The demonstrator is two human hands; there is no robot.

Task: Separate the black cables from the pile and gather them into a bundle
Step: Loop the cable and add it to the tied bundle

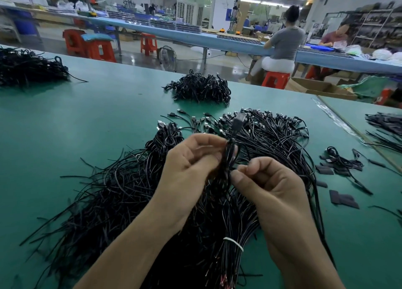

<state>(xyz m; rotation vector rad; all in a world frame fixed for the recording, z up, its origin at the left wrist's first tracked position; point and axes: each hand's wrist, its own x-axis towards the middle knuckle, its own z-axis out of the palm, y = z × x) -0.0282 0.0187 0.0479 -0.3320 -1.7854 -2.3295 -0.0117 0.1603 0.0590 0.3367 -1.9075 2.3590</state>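
A big pile of black cables (121, 191) with USB plugs spreads over the green table (87, 119) in front of me. Above its middle my left hand (191, 158) grips a small upright bundle of black cables (229, 158), whose plug (239, 120) sticks up past my fingers. My right hand (267, 180) pinches a strand on the bundle's right side with thumb and forefinger. Near the front edge a white tie (233, 243) binds a sheaf of cables.
A heap of coiled cables (200, 87) lies further back, another heap (28, 68) at far left. Black sleeve pieces (343, 199) and loose cables lie at the right. More cables (385, 125) sit on the neighbouring table. People work at a blue bench (217, 39) behind.
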